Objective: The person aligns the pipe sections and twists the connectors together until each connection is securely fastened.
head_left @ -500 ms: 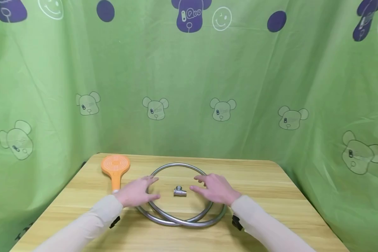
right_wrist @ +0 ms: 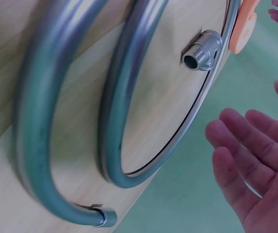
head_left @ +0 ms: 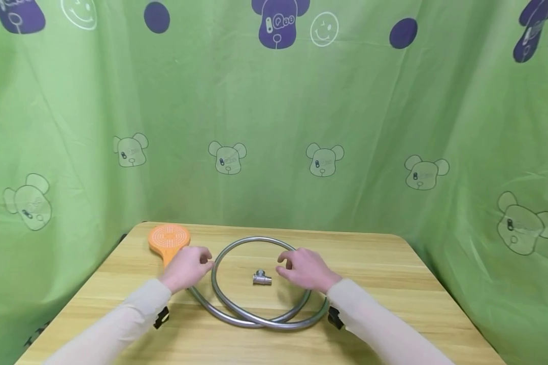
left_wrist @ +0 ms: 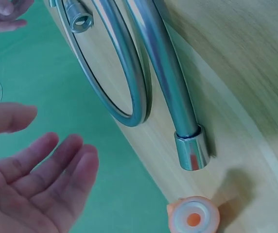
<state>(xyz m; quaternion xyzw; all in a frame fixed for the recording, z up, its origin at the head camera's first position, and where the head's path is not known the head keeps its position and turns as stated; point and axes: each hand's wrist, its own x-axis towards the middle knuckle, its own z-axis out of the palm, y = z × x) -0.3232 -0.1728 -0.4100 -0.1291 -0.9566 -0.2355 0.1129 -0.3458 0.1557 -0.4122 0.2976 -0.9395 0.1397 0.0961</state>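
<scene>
A coiled metal shower hose (head_left: 228, 304) lies on the wooden table, its loops crossing at the front. Inside the loop sits a small chrome T-shaped fitting (head_left: 262, 277). My left hand (head_left: 186, 267) hovers between the hose and the orange shower head (head_left: 169, 237), covering part of that handle in the head view. Its loosely bent fingers (left_wrist: 56, 170) hold nothing in the left wrist view, where a chrome hose end (left_wrist: 192, 149) and the handle's threaded end (left_wrist: 194, 216) show. Over the loop's right side, my right hand (head_left: 307, 269) is also empty, fingers (right_wrist: 260, 145) relaxed.
The wooden table (head_left: 370, 324) has rounded far corners. Green printed curtain (head_left: 274, 101) hangs behind it and along both sides. Near the right side of the coil, the other hose end (right_wrist: 105, 217) appears in the right wrist view.
My left hand has moved left, off the hose's edge and nearer the shower head, with its fingers bending more. The right hand shifted slightly, its fingers also a little more bent.
</scene>
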